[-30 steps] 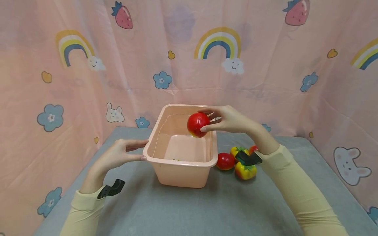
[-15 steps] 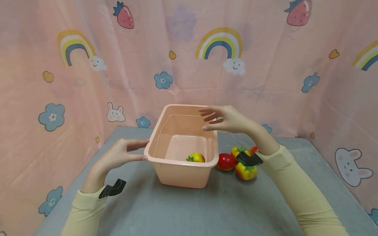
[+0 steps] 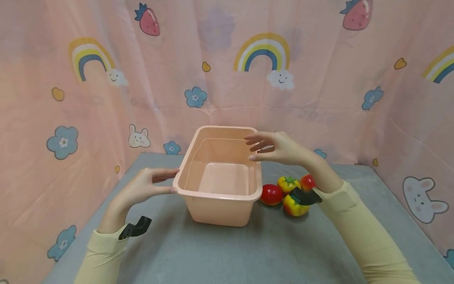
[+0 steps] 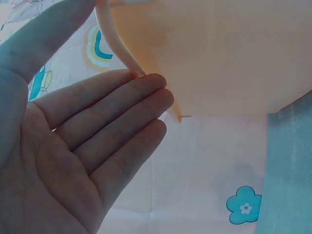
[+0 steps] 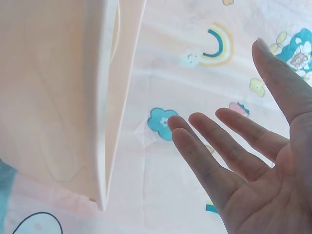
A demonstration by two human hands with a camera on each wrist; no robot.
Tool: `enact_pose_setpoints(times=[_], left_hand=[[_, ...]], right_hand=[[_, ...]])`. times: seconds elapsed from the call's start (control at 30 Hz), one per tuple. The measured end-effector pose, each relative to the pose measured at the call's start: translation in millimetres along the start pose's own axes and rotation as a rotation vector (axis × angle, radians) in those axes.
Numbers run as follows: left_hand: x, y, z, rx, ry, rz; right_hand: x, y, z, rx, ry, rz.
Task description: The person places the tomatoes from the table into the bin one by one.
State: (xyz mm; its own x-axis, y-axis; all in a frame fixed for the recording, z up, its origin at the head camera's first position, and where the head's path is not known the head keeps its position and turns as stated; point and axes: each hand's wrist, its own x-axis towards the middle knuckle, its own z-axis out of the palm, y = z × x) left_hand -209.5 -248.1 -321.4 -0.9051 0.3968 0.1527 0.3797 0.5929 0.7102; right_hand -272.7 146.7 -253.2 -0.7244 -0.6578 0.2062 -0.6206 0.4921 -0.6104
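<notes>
A peach plastic basin point(image 3: 221, 209) stands on the grey table. My left hand point(image 3: 145, 185) touches its left rim, fingers extended; in the left wrist view the straight fingers point(image 4: 122, 117) lie against the rim point(image 4: 119, 46). Above the right rim hovers my right hand point(image 3: 276, 148), holding nothing, its fingers spread apart in the right wrist view. Right of the basin sit a glossy red round fruit point(image 3: 272, 195), two yellow-and-red fruits with green leafy tops, one behind point(image 3: 288, 184) and one in front point(image 3: 295, 206), and another red one point(image 3: 307, 182) partly hidden by the right wrist.
A black wrist mount point(image 3: 306, 196) on the right wrist overlaps the front fruit. The left wrist carries another black mount point(image 3: 136, 228). A pink printed curtain point(image 3: 227, 90) hangs around the table point(image 3: 213, 256). The basin's near wall hides part of its floor.
My right hand let go of a red-and-yellow fruit, which dropped into the basin and is now out of sight. That hand then shifted slightly right and down. The left hand stayed at the rim.
</notes>
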Motion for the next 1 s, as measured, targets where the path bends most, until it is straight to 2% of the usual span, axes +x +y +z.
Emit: enact_pose_setpoints(times=[0.23, 0.57, 1.0], left_hand=[[0.6, 0.8, 0.6, 0.002, 0.001, 0.028], [-1.3, 1.4, 1.3, -0.002, 0.002, 0.023], [-1.2, -0.2, 2.0, 0.008, 0.011, 0.028]], right_hand=[[-13, 10, -2, 0.018, 0.008, 0.031], [-28, 13, -6, 0.024, 0.038, 0.016], [-49, 26, -8, 0.027, 0.076, 0.087]])
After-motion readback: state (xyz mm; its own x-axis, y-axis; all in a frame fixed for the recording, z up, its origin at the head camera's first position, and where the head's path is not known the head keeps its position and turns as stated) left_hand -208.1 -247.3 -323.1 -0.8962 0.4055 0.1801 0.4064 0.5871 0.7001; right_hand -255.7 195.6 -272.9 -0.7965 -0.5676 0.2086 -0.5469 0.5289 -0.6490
